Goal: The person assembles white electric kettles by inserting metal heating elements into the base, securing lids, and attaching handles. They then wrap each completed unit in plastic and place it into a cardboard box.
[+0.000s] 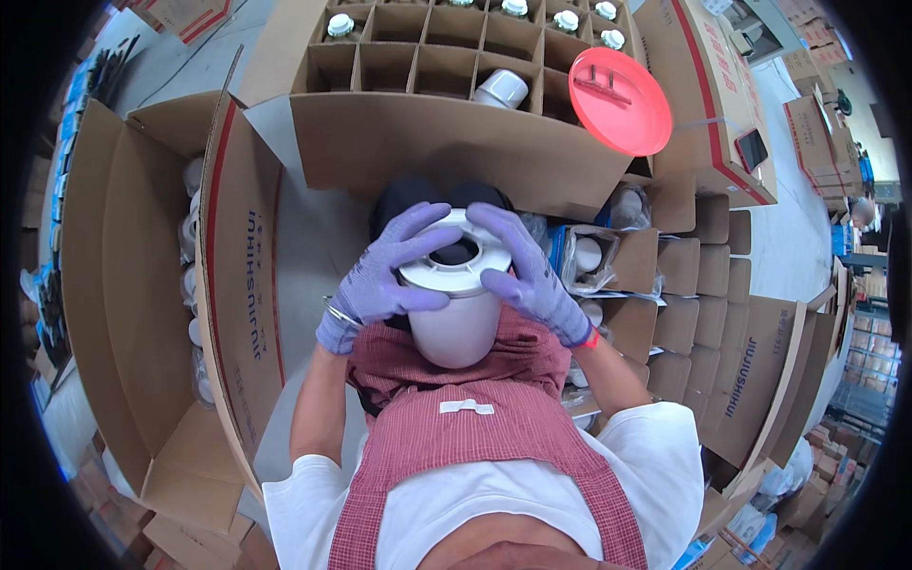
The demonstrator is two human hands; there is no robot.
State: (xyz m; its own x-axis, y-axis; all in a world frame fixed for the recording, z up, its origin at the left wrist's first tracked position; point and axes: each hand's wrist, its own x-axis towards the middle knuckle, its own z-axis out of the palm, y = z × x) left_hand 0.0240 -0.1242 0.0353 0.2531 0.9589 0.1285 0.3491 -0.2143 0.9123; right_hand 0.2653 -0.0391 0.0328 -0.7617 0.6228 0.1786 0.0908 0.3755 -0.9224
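A pale grey container (456, 332) with a rounded lower end is held upright over my lap. A wide white ring (446, 277) sits on its top around a dark round opening. My left hand (385, 271), in a purple glove, grips the ring's left side, its thumb at the near rim and its fingers over the far part. On the other side, my right hand (537, 275), gloved the same, presses thumb and fingers against the ring. What the ring's underside looks like is hidden.
Ahead stands a divided carton (456, 142) with white-capped items and a white cup-like piece (502, 90). A red dish (622, 128) with small dark metal pieces rests on its right corner. An open carton (142, 285) stands left; another compartmented carton (698, 285) lies right. A phone (751, 150) sits on a box.
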